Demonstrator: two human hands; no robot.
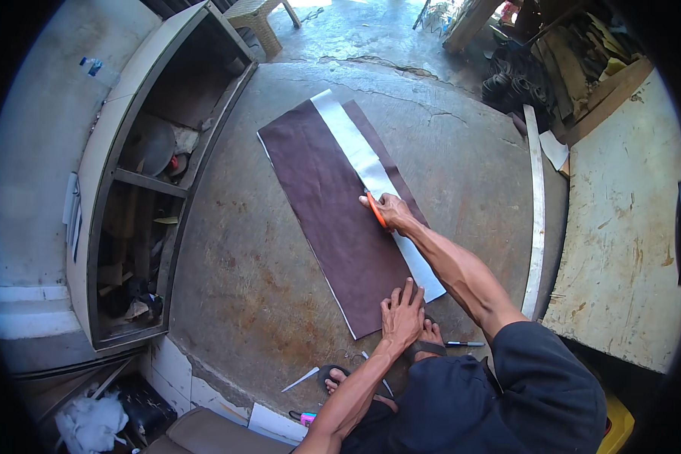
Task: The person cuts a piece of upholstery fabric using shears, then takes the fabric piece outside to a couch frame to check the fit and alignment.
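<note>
A dark brown sheet [318, 189], perhaps leatherette, lies slantwise on the concrete floor. Along its right part runs a pale silvery strip [348, 138], with a narrower brown band [386, 159] beyond it. My right hand [392, 213] is closed on orange-handled scissors [375, 209] at the border between brown and silver, about midway along the sheet; the blades are mostly hidden. Nearer to me, my left hand [402, 318] lies flat with spread fingers on the sheet's near end, pressing it by the edge of the strip. My foot is just beside that hand.
On the left stands an open cabinet [150, 180] with clutter inside. A long pale strip [535, 204] lies on the right beside a worn board [620, 227]. Near my feet are a pen [464, 344], a white pointed piece [300, 380] and a pink object [307, 418]. A woven stool [259, 23] stands far off.
</note>
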